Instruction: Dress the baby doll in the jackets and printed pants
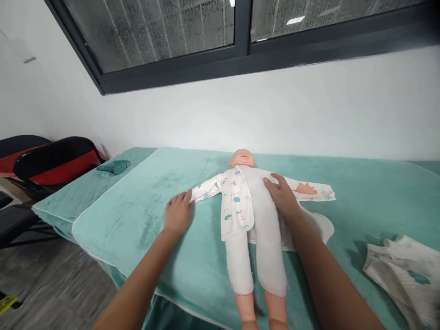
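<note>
A baby doll [266, 215] with a white cloth body lies on its back on the green bed cover, head toward the wall. Its white printed baby shirt [236, 199] covers the arm and chest on the left side. On the right, the shirt's other half is spread flat beneath the doll, and the doll's hand [305, 188] lies over the sleeve. My left hand [178, 211] is closed at the cuff of the left sleeve, fingertips partly hidden. My right hand [284, 195] rests on the doll's side near the armpit, thumb and fingers apart.
Folded white printed baby clothes [405, 275] lie at the right front of the green-covered bed [137, 215]. Black and red chairs [62, 160] stand at the left. A white wall [206, 119] with a dark-framed window [172, 71] borders the bed's far side.
</note>
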### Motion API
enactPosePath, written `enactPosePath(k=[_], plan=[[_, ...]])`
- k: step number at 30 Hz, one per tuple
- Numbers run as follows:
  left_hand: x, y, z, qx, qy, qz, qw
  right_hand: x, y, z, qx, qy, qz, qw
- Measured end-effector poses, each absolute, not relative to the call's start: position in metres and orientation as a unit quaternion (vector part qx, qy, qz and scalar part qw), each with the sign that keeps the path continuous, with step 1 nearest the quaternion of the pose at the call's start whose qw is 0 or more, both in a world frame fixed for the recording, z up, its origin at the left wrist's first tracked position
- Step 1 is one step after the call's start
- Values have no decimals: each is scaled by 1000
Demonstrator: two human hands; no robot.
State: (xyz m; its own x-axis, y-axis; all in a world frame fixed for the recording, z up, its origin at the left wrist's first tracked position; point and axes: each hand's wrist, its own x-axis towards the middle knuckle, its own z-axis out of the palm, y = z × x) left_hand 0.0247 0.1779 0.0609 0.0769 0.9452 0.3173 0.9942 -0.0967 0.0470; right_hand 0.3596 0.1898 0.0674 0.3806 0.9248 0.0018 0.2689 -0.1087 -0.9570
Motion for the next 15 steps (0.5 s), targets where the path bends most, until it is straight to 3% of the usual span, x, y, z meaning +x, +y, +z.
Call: enactPosePath(k=[4,9,12,15], plan=[[10,203,66,-717,-680,-78,136,359,190,70,-686,-465,299,473],[2,211,61,-685,-711,-88,131,361,186,75,-707,-499,157,477],[2,205,58,-664,-722,-143,133,354,180,86,-640,-534,101,543],[5,200,58,-703,-672,-184,141,334,178,105,-522,-631,120,561]])
